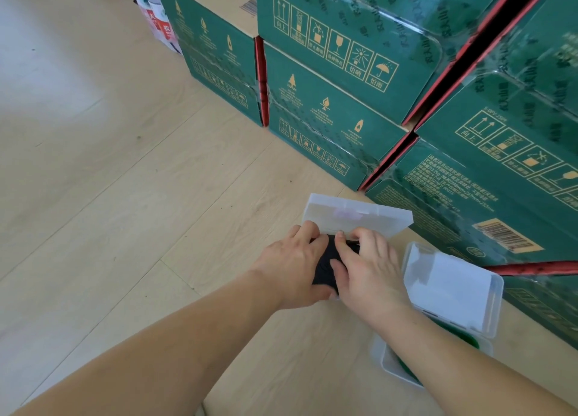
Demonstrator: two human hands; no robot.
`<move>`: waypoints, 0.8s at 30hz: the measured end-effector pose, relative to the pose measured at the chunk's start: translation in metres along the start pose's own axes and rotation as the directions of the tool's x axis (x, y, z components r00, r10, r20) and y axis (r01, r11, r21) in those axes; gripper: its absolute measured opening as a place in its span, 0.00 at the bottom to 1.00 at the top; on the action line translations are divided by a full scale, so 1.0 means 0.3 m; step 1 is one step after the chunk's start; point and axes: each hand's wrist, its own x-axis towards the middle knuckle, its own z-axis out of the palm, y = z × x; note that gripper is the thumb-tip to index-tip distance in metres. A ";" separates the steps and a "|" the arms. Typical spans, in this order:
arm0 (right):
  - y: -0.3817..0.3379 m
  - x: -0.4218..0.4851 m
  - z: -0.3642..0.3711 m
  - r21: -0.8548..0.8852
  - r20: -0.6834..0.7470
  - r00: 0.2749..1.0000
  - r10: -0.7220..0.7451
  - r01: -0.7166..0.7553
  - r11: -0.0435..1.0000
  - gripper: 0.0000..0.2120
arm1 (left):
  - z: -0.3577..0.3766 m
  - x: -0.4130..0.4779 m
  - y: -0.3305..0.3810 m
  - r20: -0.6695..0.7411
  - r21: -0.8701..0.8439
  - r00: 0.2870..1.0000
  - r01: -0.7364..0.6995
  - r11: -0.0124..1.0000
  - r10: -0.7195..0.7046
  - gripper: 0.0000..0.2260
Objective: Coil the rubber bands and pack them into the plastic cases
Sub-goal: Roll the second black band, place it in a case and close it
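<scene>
- Head view: the black rubber band [325, 267] sits bunched between both hands, low over the floor [125, 228], just before the raised lid of the far plastic case [356, 213]. Whether it already lies in that case's base is hidden.
- The left hand [291, 267] curls round the band's left side; the right hand [367, 270] pinches its right side.
- It is probably soft, light and springy, likely to uncoil, so grip across the coil from both sides.
- Count: two clear cases, both open; two bands, with the green band [463, 337] inside the near plastic case [453, 284].
</scene>
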 end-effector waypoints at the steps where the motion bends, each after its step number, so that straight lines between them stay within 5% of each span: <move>1: 0.010 -0.001 -0.001 0.012 0.012 1.000 0.023 -0.024 1.000 0.24 | -0.004 0.006 0.004 0.002 0.009 1.000 0.009 1.000 -0.009 0.30; 6: 0.036 0.023 -0.006 0.025 0.060 0.993 0.102 -0.104 0.994 0.24 | 0.003 0.021 0.007 0.007 0.123 1.000 0.019 0.992 -0.020 0.33; 13: -0.001 -0.033 -0.001 -0.134 0.060 0.997 -0.047 0.055 0.989 0.37 | 0.052 -0.009 0.017 -0.038 0.226 0.999 -0.006 0.974 0.015 0.36; 18: -0.002 -0.045 -0.018 -0.112 0.017 0.994 -0.106 0.107 0.988 0.33 | 0.052 -0.011 0.009 -0.068 0.177 0.998 0.005 0.984 0.008 0.34; 24: 0.022 -0.027 -0.055 -0.054 0.133 0.985 -0.106 0.114 0.992 0.33 | 0.050 -0.018 0.013 -0.075 0.152 0.997 -0.008 0.988 0.019 0.37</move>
